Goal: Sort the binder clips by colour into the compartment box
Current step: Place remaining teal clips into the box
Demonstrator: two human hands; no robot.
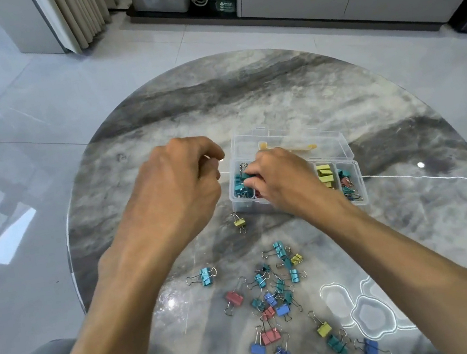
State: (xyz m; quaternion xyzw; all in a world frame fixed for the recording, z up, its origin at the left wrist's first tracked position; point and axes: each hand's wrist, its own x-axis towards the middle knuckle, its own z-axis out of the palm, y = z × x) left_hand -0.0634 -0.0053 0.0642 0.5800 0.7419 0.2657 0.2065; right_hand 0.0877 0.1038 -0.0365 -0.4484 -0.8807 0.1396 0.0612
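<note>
- Risk first: the right hand (284, 180), fingers curled down over the box (347, 156), seems to be dropping a teal clip (246, 178) into the leftmost compartment; a careless release could tip it into the next cell, which the hand hides.
- Left hand (176, 185) hovers just left of the box, fingers curled in; whether it holds anything I cannot tell.
- Box is clear, thin plastic with its lid hinged back; a nudge could slide it on the glossy marble-patterned table (274, 95).
- Loose pile (277, 297), near side of the box, mixes teal, blue, pink and yellow; wire handles interlock, so lifting one may drag others.
- Yellow clip (239, 223) lies alone just before the box.
</note>
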